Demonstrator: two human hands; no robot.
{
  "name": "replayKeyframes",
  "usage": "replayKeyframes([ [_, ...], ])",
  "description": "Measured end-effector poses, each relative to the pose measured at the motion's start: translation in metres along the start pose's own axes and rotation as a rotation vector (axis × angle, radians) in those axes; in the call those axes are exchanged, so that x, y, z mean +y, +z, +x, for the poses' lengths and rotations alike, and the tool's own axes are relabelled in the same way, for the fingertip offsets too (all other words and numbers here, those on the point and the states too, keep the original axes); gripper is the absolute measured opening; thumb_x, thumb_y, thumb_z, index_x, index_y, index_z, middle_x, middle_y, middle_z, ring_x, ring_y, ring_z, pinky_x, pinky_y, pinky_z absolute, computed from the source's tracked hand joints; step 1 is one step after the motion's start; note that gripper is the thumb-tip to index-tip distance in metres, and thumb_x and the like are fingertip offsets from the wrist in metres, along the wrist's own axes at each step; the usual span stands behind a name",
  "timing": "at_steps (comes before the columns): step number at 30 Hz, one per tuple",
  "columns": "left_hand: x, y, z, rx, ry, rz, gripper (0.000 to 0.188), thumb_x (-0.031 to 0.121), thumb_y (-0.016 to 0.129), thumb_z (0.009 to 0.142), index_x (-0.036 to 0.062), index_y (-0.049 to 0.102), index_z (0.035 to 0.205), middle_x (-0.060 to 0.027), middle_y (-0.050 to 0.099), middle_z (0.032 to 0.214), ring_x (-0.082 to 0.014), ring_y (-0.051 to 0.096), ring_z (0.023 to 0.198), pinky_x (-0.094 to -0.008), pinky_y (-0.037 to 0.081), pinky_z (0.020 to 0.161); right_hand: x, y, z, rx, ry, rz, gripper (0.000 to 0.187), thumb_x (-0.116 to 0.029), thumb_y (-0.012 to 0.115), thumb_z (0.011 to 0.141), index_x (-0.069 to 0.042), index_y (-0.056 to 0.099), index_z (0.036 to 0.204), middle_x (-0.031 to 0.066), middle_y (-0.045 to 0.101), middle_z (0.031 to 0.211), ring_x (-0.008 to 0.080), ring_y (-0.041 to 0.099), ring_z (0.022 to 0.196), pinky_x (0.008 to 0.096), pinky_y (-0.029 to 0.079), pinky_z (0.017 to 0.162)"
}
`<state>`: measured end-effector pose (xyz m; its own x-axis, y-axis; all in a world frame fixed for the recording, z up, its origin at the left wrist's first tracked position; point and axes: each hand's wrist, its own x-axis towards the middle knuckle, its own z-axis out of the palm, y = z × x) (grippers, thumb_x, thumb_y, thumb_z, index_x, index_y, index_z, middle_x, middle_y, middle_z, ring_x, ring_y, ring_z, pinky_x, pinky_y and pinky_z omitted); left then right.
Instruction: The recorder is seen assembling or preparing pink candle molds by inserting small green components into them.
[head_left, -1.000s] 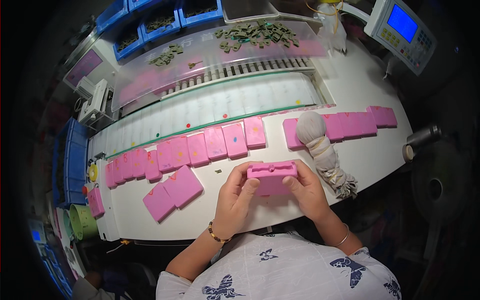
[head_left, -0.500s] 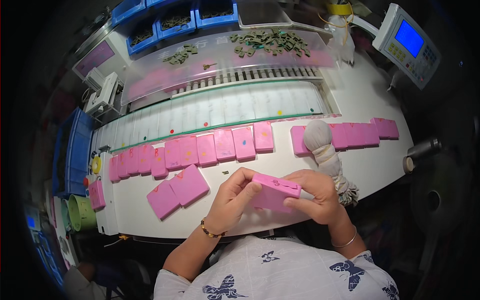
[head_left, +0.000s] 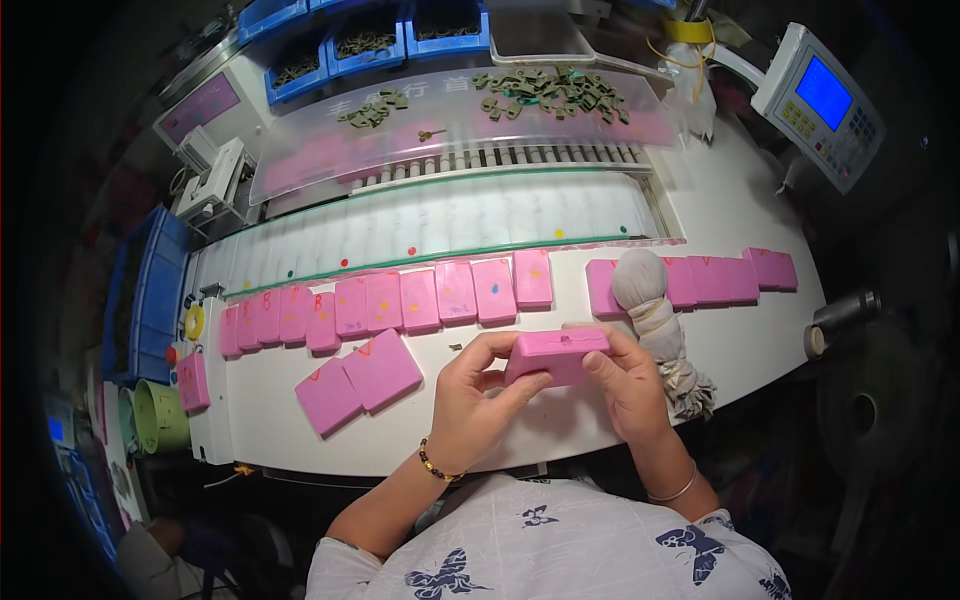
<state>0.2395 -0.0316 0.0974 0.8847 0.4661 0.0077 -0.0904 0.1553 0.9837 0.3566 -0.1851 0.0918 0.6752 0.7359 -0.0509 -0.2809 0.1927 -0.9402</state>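
Note:
A pink rubber mould block (head_left: 562, 343) is held up in front of me, above the near part of the table. Its narrow edge faces up, with a small hole and a cut line along it. My left hand (head_left: 480, 405) grips the left end between thumb and fingers. On the right end my right hand (head_left: 632, 390) closes, thumb pressed on the near side. Two more pink moulds (head_left: 384, 370) lie overlapping to the left of my left hand. Just right of my right hand lies a cloth-wrapped bundle (head_left: 640, 282) with a round head.
A row of pink moulds (head_left: 420, 300) runs along a green-edged glass panel (head_left: 430, 215); more moulds (head_left: 715, 278) lie at right. Behind, a clear cover (head_left: 440, 105) carries many small greenish pieces (head_left: 560, 90). Blue bins (head_left: 365, 45), a blue-screened control panel (head_left: 822, 95) and a green bucket (head_left: 160, 415) stand around.
Both hands have raised the mould slightly and tilted it, so its holed edge is now nearly level. My right thumb has shifted up toward that edge. The view has shifted slightly.

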Motion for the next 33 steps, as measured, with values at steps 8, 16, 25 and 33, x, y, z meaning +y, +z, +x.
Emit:
replayKeyframes([
  [8, 0.002, 0.003, 0.002, -0.006, 0.108, 0.066, 0.031, -0.003, 0.076, 0.078, 0.002, 0.067, 0.107, -0.006, 0.065, 0.103, -0.013, 0.065, 0.094, -0.0275, 0.058, 0.077, 0.001, -0.01, -0.002, -0.036, -0.092, 0.057, 0.03, -0.013, 0.073, 0.088, -0.001, 0.061, 0.113, 0.0049, 0.064, 0.107, 0.0128, 0.06, 0.1, 0.0286, 0.046, 0.092],
  [16, 0.01, -0.013, 0.003, -0.325, -0.002, -0.182, 0.027, -0.007, 0.074, 0.08, 0.0006, 0.067, 0.105, -0.0062, 0.064, 0.101, -0.0156, 0.065, 0.095, -0.0297, 0.059, 0.079, -0.007, -0.019, 0.004, -0.274, -0.112, 0.212, 0.025, -0.008, 0.079, 0.08, -0.002, 0.065, 0.1, 0.0039, 0.063, 0.094, 0.0119, 0.061, 0.09, 0.0274, 0.048, 0.084],
  [25, -0.007, -0.006, 0.003, 0.132, 0.266, 0.155, 0.028, -0.006, 0.075, 0.077, 0.0021, 0.064, 0.101, -0.0072, 0.063, 0.101, -0.0148, 0.064, 0.093, -0.0273, 0.056, 0.076, -0.006, 0.001, 0.004, 0.142, -0.394, -0.763, 0.059, -0.011, 0.072, 0.089, -0.003, 0.047, 0.142, 0.0103, 0.053, 0.134, 0.0181, 0.052, 0.118, 0.0309, 0.048, 0.091],
  [33, -0.003, 0.011, 0.003, 0.098, 0.799, 0.776, 0.041, 0.007, 0.084, 0.064, 0.0053, 0.064, 0.099, -0.0124, 0.063, 0.108, -0.0319, 0.061, 0.098, -0.0402, 0.051, 0.084, 0.016, 0.026, -0.011, -0.122, 0.017, 0.149, 0.054, -0.018, 0.06, 0.1, 0.001, 0.037, 0.146, 0.0114, 0.054, 0.131, 0.0157, 0.054, 0.119, 0.027, 0.049, 0.092],
])
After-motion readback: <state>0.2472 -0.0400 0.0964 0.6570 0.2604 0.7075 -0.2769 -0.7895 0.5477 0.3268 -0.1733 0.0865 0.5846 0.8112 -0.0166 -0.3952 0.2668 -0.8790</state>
